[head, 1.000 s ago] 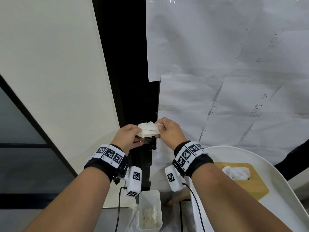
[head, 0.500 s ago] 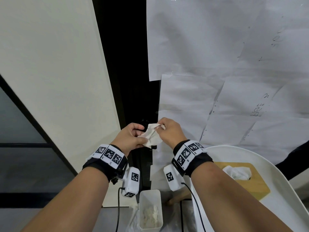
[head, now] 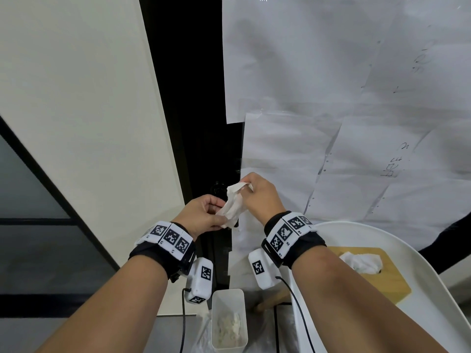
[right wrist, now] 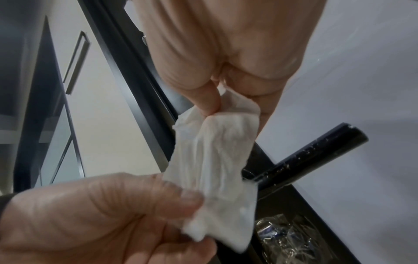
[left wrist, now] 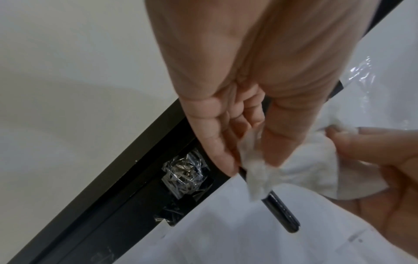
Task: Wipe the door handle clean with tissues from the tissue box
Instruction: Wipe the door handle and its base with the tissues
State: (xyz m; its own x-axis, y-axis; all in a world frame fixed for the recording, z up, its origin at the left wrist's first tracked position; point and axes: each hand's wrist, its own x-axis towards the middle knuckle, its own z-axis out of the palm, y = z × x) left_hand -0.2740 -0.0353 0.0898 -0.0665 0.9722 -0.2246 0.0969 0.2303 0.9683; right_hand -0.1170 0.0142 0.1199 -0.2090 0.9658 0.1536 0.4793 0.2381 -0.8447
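Note:
A crumpled white tissue (head: 233, 203) is stretched slantwise between both hands in front of the black door handle (right wrist: 316, 153). My left hand (head: 220, 217) pinches its lower end with thumb and fingers. The tissue's upper end is pinched by my right hand (head: 246, 186). In the left wrist view the tissue (left wrist: 305, 169) crosses the handle (left wrist: 280, 214) near the door, and the bar's free end sticks out below it. The head view hides most of the handle behind the tissue. A wooden tissue box (head: 382, 278), one tissue poking out, sits at the lower right.
The box rests on a white rounded table (head: 420, 253) right of my arm. A small white bin (head: 229, 324) holding used tissues stands on the floor below my hands. Paper sheets (head: 331, 98) cover the door. The black door frame (head: 188, 98) and a pale wall are at left.
The tissue was bunched between my hands at the handle. Now it is pulled out long, my right hand higher and my left hand lower.

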